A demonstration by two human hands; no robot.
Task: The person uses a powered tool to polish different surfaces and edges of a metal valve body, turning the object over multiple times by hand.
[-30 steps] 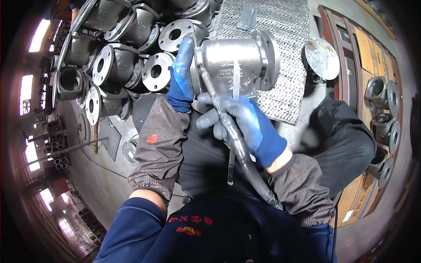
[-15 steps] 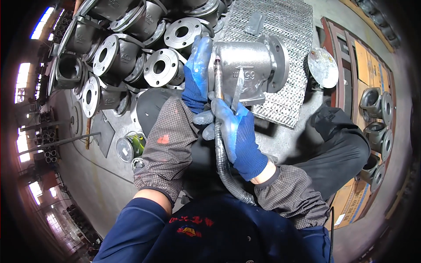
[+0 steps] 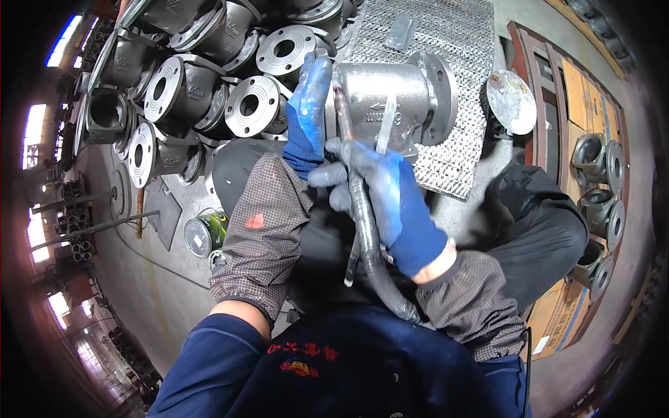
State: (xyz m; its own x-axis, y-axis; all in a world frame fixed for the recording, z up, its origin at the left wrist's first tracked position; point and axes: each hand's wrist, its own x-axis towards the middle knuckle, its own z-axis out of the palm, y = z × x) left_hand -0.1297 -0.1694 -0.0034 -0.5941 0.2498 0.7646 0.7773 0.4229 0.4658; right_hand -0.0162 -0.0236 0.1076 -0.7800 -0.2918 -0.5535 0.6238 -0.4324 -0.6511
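Note:
A grey cast-metal valve body (image 3: 390, 87) with raised markings lies sideways on a silvery textured mat (image 3: 453, 167). My left hand (image 3: 310, 97), in a blue coated glove, is closed round the flange at its left end. My right hand (image 3: 380, 174), gloved the same way, grips a flexible-hose tool (image 3: 362, 216). The tool's slim rod (image 3: 341, 108) reaches up beside that left flange; whether its tip touches is unclear. A flat pale metal strip (image 3: 387, 125) sticks up from the same hand, in front of the valve body. A thin dark rod hangs below my right hand.
Several flanged valve bodies (image 3: 181, 90) are piled at the left. A round whitish disc-topped stand (image 3: 512, 102) stands right of the mat, beside a reddish rack (image 3: 529, 76) with cardboard. A grey block (image 3: 401, 33) lies on the mat; a green can (image 3: 205, 233) is left of my knee.
The valve body has turned about its long axis, so its markings look different. My right hand has shifted slightly right with the tool and strip, and the dark rod below it now shows.

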